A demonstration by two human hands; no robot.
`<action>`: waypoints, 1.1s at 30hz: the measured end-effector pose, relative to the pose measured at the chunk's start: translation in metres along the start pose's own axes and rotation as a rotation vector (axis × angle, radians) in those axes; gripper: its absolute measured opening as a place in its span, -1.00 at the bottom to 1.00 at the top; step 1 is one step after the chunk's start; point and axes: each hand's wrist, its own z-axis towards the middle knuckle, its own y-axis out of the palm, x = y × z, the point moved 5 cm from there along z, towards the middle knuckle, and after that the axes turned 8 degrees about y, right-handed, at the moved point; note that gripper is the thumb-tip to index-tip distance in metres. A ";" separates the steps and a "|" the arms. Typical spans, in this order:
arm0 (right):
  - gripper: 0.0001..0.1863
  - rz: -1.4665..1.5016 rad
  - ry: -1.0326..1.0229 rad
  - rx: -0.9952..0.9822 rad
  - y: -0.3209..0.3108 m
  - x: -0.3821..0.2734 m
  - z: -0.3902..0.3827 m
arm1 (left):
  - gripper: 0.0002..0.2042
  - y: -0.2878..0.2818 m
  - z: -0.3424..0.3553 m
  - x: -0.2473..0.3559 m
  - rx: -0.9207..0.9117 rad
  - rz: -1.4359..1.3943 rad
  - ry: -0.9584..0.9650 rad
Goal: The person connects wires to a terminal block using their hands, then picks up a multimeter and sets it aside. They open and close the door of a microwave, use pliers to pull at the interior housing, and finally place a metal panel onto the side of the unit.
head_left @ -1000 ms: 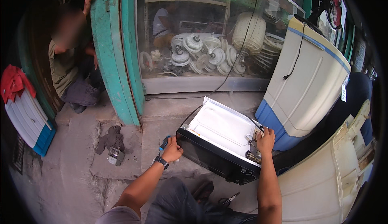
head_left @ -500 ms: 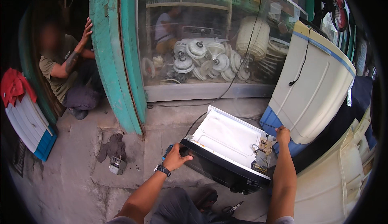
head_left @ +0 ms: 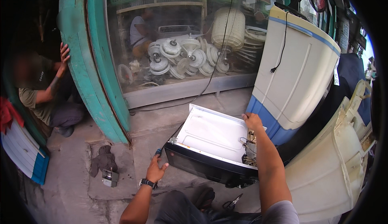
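A microwave-like appliance (head_left: 210, 133), with a white panel on top and a black front, lies tilted on the concrete in front of me. My left hand (head_left: 155, 170) is at its near left corner and holds a blue-handled screwdriver (head_left: 158, 152) against that corner. My right hand (head_left: 252, 121) grips the far right edge of the white panel. Just below that hand are exposed wires and metal parts (head_left: 249, 151).
A white and blue washing machine (head_left: 295, 74) leans at the right, with a cream plastic casing (head_left: 339, 171) below it. A glass shopfront (head_left: 182, 58) with fan parts and a teal door frame (head_left: 95, 74) stand behind. A person (head_left: 44, 94) crouches at the left. A dark rag (head_left: 103, 161) and pliers (head_left: 230, 203) lie nearby.
The appliance has shifted to the right and further from me. My right hand has slid up from its near right side to the far right edge. My left hand stays at the left corner.
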 end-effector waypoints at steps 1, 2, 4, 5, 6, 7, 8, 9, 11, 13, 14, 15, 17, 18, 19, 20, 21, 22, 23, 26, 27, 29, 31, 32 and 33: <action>-0.50 0.006 0.004 0.009 -0.004 0.000 -0.004 | -0.34 -0.002 -0.007 -0.043 -0.006 -0.166 -0.110; -0.56 0.055 -0.078 0.042 -0.007 -0.008 -0.009 | -0.37 -0.004 -0.010 -0.081 -0.010 -0.326 -0.221; -0.62 0.031 -0.108 0.091 -0.023 0.026 -0.020 | -0.40 -0.012 -0.026 -0.045 -0.117 -0.303 -0.324; -0.64 0.078 -0.186 0.127 -0.028 0.021 -0.028 | -0.43 -0.024 -0.031 -0.069 -0.118 -0.290 -0.298; -0.65 0.118 -0.264 0.162 -0.034 0.018 -0.036 | -0.45 -0.036 -0.038 -0.102 -0.121 -0.282 -0.274; -0.65 0.113 -0.262 0.158 -0.035 0.017 -0.052 | -0.46 -0.057 -0.047 -0.119 -0.148 -0.046 -0.144; -0.64 0.107 -0.312 0.126 -0.037 -0.002 -0.084 | -0.46 -0.087 -0.059 -0.136 -0.166 0.205 -0.024; -0.63 0.102 -0.361 0.100 -0.043 -0.018 -0.115 | -0.45 -0.116 -0.068 -0.163 -0.152 0.155 -0.013; -0.62 0.111 -0.411 0.083 -0.050 -0.023 -0.163 | -0.44 -0.143 -0.075 -0.180 -0.145 -0.040 -0.037; -0.58 0.119 -0.462 0.080 -0.052 -0.031 -0.208 | -0.43 -0.159 -0.073 -0.160 -0.157 -0.178 -0.090; -0.58 0.135 -0.463 0.112 -0.046 -0.031 -0.221 | -0.42 -0.168 -0.068 -0.138 -0.100 -0.031 -0.055; -0.58 0.151 -0.467 0.142 -0.038 -0.030 -0.230 | -0.41 -0.174 -0.066 -0.125 -0.042 0.117 -0.021; -0.58 0.194 -0.475 0.151 -0.022 -0.037 -0.239 | -0.46 -0.198 -0.067 -0.137 -0.062 0.268 0.076; -0.58 0.178 -0.444 0.192 -0.019 -0.035 -0.239 | -0.50 -0.203 -0.066 -0.144 -0.089 0.396 0.185; -0.58 0.160 -0.413 0.230 -0.016 -0.035 -0.239 | -0.50 -0.206 -0.062 -0.152 -0.091 0.406 0.166; -0.59 0.198 -0.374 0.242 -0.020 -0.041 -0.243 | -0.57 -0.209 -0.059 -0.166 -0.216 0.464 0.085; -0.61 0.184 -0.360 0.293 -0.019 -0.036 -0.243 | -0.63 -0.212 -0.058 -0.175 -0.346 0.507 0.007; -0.62 0.165 -0.346 0.305 -0.017 -0.031 -0.244 | -0.69 -0.212 -0.054 -0.164 -0.293 0.573 -0.043; -0.63 0.147 -0.332 0.314 -0.016 -0.028 -0.247 | -0.73 -0.208 -0.051 -0.147 -0.244 0.642 -0.094; -0.66 0.136 -0.323 0.308 -0.017 -0.028 -0.251 | -0.74 -0.212 -0.040 -0.103 -0.045 0.957 0.132; -0.66 0.136 -0.327 0.294 -0.017 -0.027 -0.251 | -0.73 -0.213 -0.037 -0.080 0.015 1.069 0.175; -0.67 0.147 -0.334 0.268 -0.012 -0.035 -0.256 | -0.74 -0.231 -0.029 -0.086 0.072 1.120 0.115; -0.68 0.168 -0.347 0.266 -0.012 -0.034 -0.259 | -0.74 -0.234 -0.012 -0.083 0.132 1.142 0.073; -0.69 0.152 -0.345 0.269 -0.010 -0.032 -0.261 | -0.73 -0.230 -0.004 -0.089 0.057 1.062 -0.129; -0.69 0.139 -0.344 0.276 -0.010 -0.031 -0.263 | -0.72 -0.229 -0.002 -0.096 -0.011 0.979 -0.326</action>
